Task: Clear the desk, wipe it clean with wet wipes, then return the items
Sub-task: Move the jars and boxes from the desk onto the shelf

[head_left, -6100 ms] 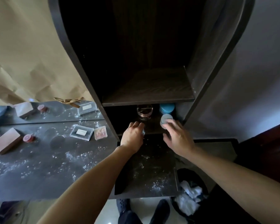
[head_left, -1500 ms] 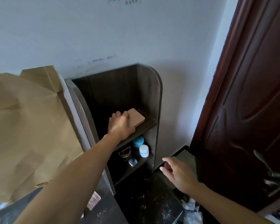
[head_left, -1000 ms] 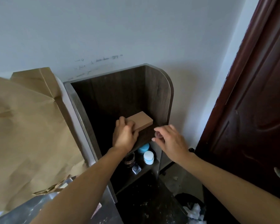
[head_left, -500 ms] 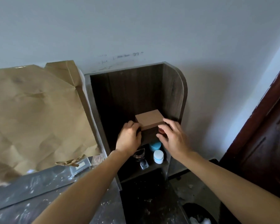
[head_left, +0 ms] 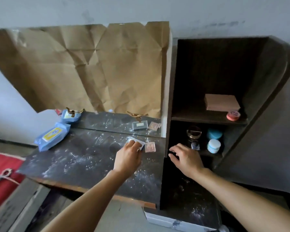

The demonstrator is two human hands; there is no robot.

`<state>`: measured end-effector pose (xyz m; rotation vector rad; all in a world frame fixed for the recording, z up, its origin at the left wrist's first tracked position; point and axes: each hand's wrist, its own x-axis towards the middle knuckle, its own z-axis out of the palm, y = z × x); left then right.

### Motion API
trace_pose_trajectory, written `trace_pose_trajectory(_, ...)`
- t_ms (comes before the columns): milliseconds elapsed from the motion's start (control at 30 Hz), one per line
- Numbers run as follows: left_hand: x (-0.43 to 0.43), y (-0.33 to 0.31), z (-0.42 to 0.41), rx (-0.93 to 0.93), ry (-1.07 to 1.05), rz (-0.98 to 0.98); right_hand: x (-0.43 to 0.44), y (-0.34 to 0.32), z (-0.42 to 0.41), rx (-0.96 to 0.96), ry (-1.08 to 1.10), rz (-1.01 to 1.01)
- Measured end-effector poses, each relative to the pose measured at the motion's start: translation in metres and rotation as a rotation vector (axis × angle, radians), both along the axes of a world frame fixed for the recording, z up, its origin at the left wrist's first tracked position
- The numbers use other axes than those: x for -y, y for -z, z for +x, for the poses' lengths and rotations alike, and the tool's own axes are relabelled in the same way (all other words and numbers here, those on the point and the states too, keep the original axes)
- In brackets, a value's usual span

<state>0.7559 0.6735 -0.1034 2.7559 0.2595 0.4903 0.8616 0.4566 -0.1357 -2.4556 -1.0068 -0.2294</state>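
The clear case (head_left: 135, 141) lies near the desk's (head_left: 84, 161) back right corner, just left of the pink card (head_left: 150, 147) and straight ahead of my left hand (head_left: 128, 156), its long side roughly along the back edge. That hand is the nearer one, fingers curled over the case's near edge and, as far as the blur lets me tell, pinching it. My right hand (head_left: 186, 159) hovers loosely spread, holding nothing, before the shelf unit (head_left: 274, 91).
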Motion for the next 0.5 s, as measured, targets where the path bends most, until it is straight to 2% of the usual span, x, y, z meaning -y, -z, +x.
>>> trace_pose_trajectory(233, -0.086, 0.025, -0.075, -0.114, -0.165, -0.015, -0.095, 0.023, -0.033, -0.065, -0.11, -0.096)
trace_pose_trajectory(500, -0.174, 0.053, -0.106, -0.249, -0.079, -0.021, -0.17, 0.061, -0.043, -0.221, 0.038, -0.257)
